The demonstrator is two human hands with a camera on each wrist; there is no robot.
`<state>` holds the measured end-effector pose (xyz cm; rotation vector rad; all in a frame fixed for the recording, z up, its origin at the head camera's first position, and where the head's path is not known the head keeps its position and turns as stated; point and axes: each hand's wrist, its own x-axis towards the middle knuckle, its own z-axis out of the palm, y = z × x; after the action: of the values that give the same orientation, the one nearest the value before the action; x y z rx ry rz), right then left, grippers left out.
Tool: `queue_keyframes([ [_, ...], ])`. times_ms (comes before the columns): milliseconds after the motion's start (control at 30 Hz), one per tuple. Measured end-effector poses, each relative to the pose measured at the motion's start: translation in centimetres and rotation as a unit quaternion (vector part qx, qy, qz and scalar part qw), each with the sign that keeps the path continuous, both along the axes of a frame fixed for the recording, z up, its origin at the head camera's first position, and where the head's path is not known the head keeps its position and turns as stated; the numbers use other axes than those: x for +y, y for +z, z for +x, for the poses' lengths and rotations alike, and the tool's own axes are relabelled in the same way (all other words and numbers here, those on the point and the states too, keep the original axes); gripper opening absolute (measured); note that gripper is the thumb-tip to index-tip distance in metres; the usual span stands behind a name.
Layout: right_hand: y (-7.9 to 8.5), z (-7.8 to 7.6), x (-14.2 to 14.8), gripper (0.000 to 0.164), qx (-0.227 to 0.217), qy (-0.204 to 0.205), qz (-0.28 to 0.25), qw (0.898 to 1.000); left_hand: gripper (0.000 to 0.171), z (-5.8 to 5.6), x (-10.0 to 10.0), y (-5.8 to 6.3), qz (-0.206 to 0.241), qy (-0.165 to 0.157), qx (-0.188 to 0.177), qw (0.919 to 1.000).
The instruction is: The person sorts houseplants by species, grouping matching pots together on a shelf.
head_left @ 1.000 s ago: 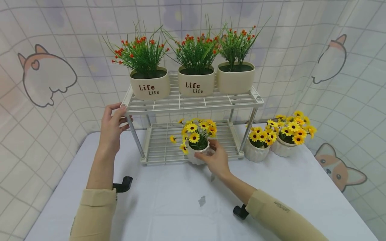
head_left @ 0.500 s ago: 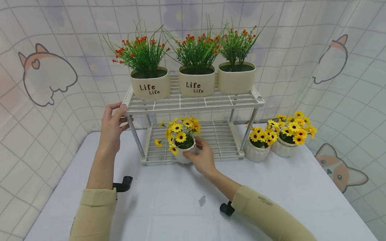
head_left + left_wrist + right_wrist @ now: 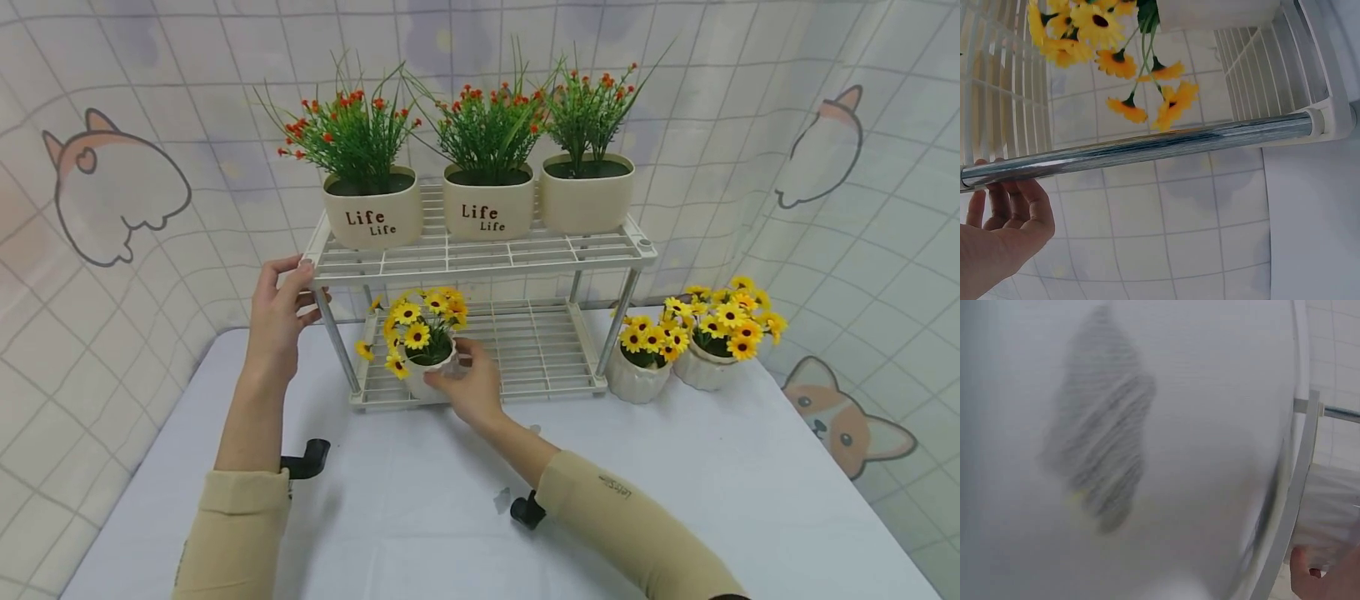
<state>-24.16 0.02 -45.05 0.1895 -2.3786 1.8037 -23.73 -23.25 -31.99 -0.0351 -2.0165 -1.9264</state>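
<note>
My left hand (image 3: 276, 325) grips the front left corner of a white two-tier wire rack (image 3: 480, 271), thumb on top and fingers curled beneath. The left wrist view shows those fingers (image 3: 1038, 203) at the end of a chrome post (image 3: 1179, 147). With thumb and fingers my right hand (image 3: 474, 385) holds a white flowerpot (image 3: 422, 383) by its right side, upright at the left part of the lower shelf (image 3: 525, 354). Yellow flowers (image 3: 416, 335) fill this pot. Whether its base touches the shelf, I cannot tell. The right wrist view catches the pot (image 3: 1329, 512) at its edge.
On the upper shelf stand three cream planters, the left planter (image 3: 375, 221), middle planter (image 3: 489, 212) and right planter (image 3: 588, 200), with red-flowered grass. Right of the rack, two more yellow-flowered pots, a nearer pot (image 3: 639, 379) and a farther pot (image 3: 705, 369), sit on the white tablecloth (image 3: 405, 525).
My right hand has carried the yellow-flowered pot leftward along the lower shelf's front, from its middle to its left part. My left hand has stayed on the rack's corner.
</note>
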Motion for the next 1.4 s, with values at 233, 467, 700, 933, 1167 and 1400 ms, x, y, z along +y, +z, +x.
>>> queue_keyframes([
  [233, 0.0, -1.0, -1.6, 0.066, 0.003, 0.003, 0.006, 1.000, 0.034, -0.1, 0.1, 0.0, 0.009, -0.005, 0.001, 0.9999],
  [467, 0.2, -1.6, -2.9, 0.064, 0.015, 0.003, 0.017, 1.000, 0.040, 0.0, 0.1, 0.0, -0.003, 0.007, -0.004, 1.0000],
  [700, 0.2, -1.9, -3.2, 0.063, 0.017, 0.020, 0.044, 0.999, 0.039, 0.0, 0.1, 0.0, -0.001, 0.003, 0.000, 1.0000],
  [933, 0.2, -1.6, -1.5, 0.056, 0.003, 0.074, 0.060, 0.995, 0.035, -0.1, 0.1, 0.0, 0.012, 0.002, -0.001, 0.9999],
  [1167, 0.7, -0.4, 0.6, 0.058, -0.001, 0.129, 0.063, 0.990, 0.033, -0.2, 0.2, 0.0, 0.024, 0.002, 0.003, 0.9997],
  [1400, 0.7, 1.3, 3.8, 0.049, -0.006, 0.166, 0.084, 0.983, 0.035, -0.1, 0.2, 0.0, 0.008, 0.006, 0.004, 0.9999],
])
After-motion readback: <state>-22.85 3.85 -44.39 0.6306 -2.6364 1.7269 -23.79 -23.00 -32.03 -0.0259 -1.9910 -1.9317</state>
